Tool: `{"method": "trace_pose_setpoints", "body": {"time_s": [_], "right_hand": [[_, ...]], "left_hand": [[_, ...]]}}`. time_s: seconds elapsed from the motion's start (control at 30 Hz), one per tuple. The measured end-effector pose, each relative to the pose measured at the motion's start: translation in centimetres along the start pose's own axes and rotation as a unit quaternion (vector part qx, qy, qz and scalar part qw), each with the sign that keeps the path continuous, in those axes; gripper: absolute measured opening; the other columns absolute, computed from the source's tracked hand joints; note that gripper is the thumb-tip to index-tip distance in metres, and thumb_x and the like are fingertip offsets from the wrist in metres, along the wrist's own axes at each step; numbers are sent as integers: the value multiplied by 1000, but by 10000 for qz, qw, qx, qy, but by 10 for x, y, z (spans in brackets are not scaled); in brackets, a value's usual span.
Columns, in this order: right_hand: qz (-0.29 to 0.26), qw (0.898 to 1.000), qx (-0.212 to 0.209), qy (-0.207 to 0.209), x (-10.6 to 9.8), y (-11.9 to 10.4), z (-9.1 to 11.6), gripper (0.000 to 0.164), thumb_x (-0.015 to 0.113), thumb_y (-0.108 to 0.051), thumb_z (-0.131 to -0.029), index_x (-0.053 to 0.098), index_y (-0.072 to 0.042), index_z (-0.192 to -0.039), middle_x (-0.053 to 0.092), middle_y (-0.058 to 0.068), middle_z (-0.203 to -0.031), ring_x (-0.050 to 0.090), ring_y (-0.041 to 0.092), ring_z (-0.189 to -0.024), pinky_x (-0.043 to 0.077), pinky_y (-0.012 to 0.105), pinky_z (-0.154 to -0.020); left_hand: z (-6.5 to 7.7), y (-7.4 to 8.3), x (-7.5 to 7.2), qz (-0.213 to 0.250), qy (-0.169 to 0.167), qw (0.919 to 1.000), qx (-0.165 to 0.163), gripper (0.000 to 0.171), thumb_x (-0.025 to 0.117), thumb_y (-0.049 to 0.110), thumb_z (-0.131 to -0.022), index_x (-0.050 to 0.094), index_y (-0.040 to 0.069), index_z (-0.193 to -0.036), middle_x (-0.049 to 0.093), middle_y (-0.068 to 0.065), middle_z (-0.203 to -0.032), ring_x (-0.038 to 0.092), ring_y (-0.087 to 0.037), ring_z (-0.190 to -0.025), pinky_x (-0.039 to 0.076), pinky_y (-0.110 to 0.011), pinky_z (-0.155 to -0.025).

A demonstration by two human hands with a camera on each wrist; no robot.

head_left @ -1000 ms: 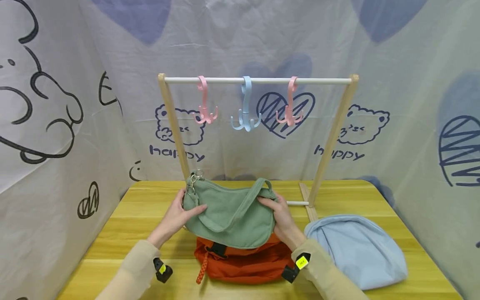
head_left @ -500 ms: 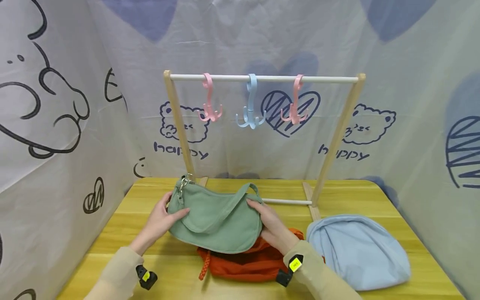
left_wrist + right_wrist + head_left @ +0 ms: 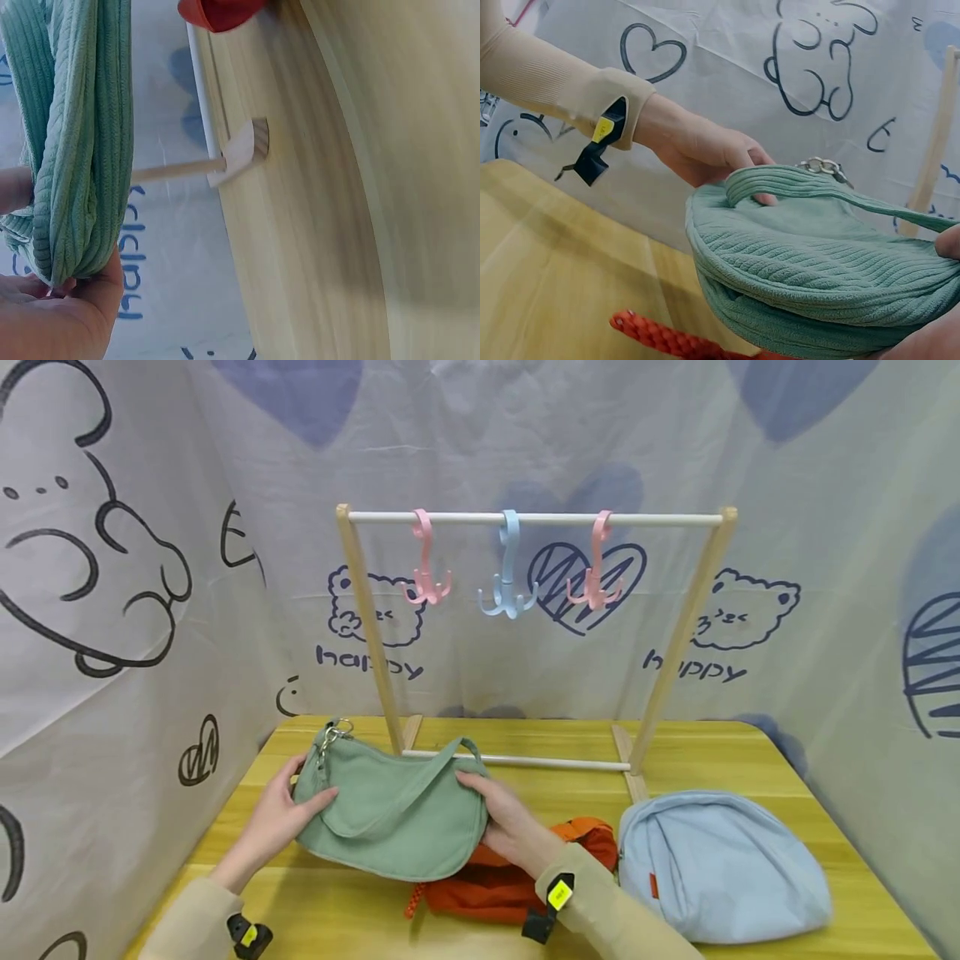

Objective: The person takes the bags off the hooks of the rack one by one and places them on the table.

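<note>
A green corduroy handbag (image 3: 397, 814) with a shoulder strap and a metal ring clasp is held up over the front left of the table. My left hand (image 3: 273, 814) grips its left end, thumb on the front face and fingers behind. At the bag's other end my right hand (image 3: 510, 818) holds it the same way, thumb near the strap. In the left wrist view, folds of the green bag (image 3: 82, 150) lie between thumb and fingers. Partly hidden under the bag and right hand is an orange-red bag (image 3: 487, 889) with a braided cord.
A light blue bag (image 3: 727, 868) lies on the right of the wooden table (image 3: 300, 910). Behind stands a wooden rack (image 3: 686, 627) with a white top rod (image 3: 667, 519). Two pink hooks (image 3: 425, 564) and a blue hook (image 3: 509, 568) hang from it.
Both hands have carried the green handbag to the left and slightly down, uncovering more of the rack's lower bar and the right part of the orange-red bag. The view has shifted slightly.
</note>
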State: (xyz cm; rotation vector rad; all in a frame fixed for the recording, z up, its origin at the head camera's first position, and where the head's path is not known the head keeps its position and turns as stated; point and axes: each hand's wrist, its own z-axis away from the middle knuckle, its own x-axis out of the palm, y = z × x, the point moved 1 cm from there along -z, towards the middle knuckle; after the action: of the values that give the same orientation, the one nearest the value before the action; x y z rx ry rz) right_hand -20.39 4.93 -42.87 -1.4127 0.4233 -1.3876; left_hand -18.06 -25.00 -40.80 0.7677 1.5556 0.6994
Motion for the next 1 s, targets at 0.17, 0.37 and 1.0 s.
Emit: {"method": "trace_pose_setpoints", "body": {"time_s": [0.17, 0.37, 1.0], "right_hand": [[-53, 9999, 14, -86, 16, 4, -1, 49, 56, -24, -101, 47, -5, -145, 58, 8, -143, 59, 17, -122, 38, 44, -119], [-162, 9998, -72, -50, 37, 11, -5, 50, 54, -21, -101, 46, -1, -146, 52, 15, -150, 56, 20, -129, 38, 44, -119], [-51, 9992, -96, 377, 76, 43, -26, 44, 52, -16, -100, 52, 5, -138, 55, 17, -146, 56, 20, -128, 42, 41, -116]], "left_hand": [[7, -5, -10, -323, 123, 9994, -30, 74, 65, 27, -99, 27, -6, -154, 44, -27, -143, 57, -40, -121, 50, -34, -93], [12, -15, -21, -527, 273, 9982, -116, 73, 61, 22, -100, 24, -10, -153, 40, -34, -143, 47, -49, -127, 40, -60, -104], [24, -53, -46, -1343, 617, 9883, -366, 70, 58, 17, -98, 25, -17, -149, 37, -44, -139, 37, -60, -128, 31, -72, -105]]}}
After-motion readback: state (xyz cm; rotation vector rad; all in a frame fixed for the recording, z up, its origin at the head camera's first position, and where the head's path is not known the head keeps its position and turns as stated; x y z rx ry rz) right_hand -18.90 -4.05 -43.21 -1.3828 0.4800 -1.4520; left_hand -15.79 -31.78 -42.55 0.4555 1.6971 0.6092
